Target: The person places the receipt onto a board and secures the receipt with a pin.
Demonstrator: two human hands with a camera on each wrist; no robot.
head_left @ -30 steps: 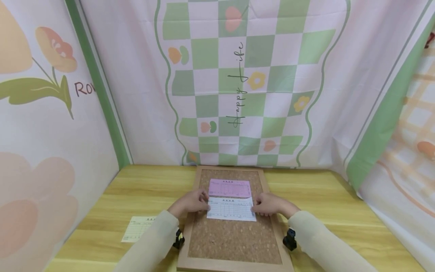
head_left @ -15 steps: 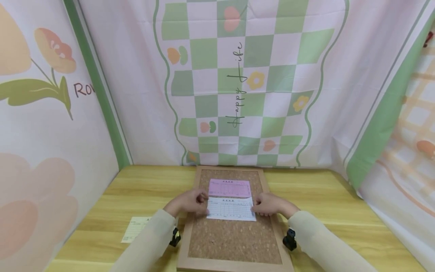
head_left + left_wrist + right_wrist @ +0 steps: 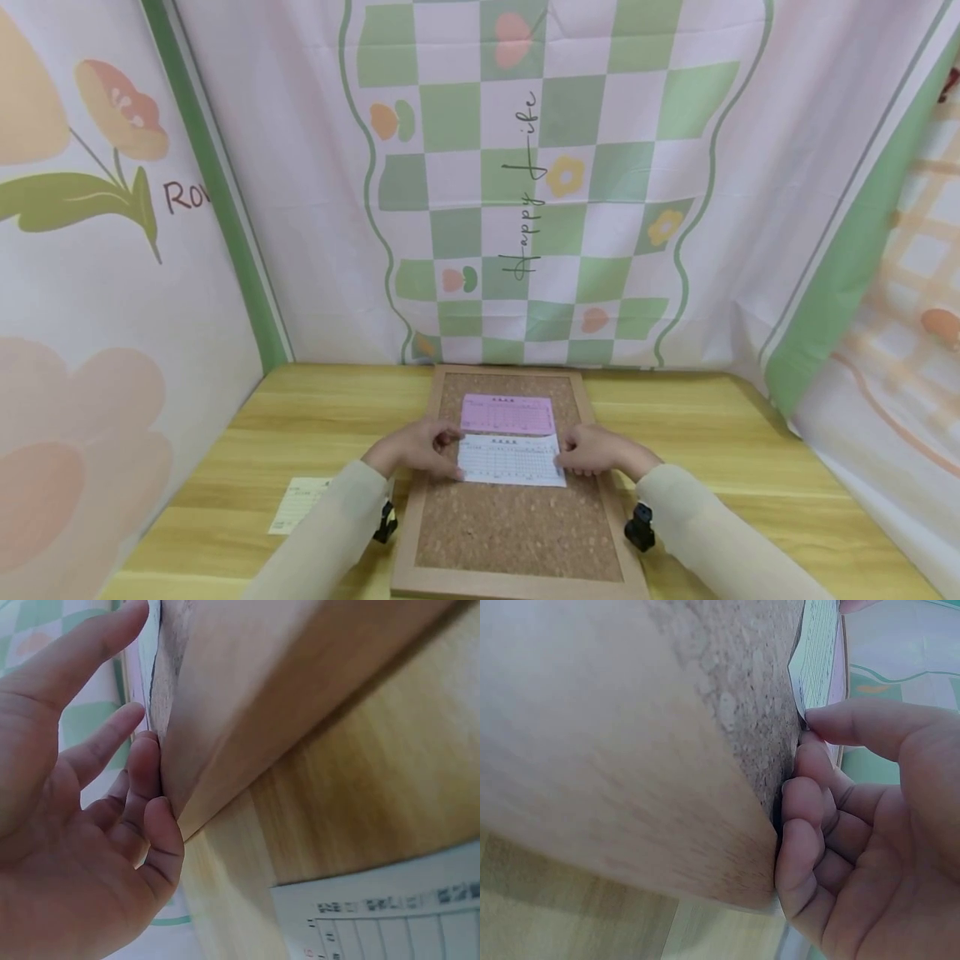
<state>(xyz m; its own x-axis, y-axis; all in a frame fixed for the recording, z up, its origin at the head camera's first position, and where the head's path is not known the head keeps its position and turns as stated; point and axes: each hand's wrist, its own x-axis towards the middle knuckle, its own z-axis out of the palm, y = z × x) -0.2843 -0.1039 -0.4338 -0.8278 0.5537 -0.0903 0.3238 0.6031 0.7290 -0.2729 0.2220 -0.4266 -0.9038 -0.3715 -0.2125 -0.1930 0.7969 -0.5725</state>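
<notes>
The left hand (image 3: 422,447) has moved its thumb down the left edge of the white paper (image 3: 512,461), fingers loosely parted, while the right hand (image 3: 596,450) pinches the right, likely squaring it below the pink paper (image 3: 506,415) on the corkboard (image 3: 517,533), with gentle nudges probably next.

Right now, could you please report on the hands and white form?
Left hand at left edge of white form; right hand pinches right edge. White form on corkboard, nearer than pink form. No obstruction seen; yellow form aside on table.
</notes>
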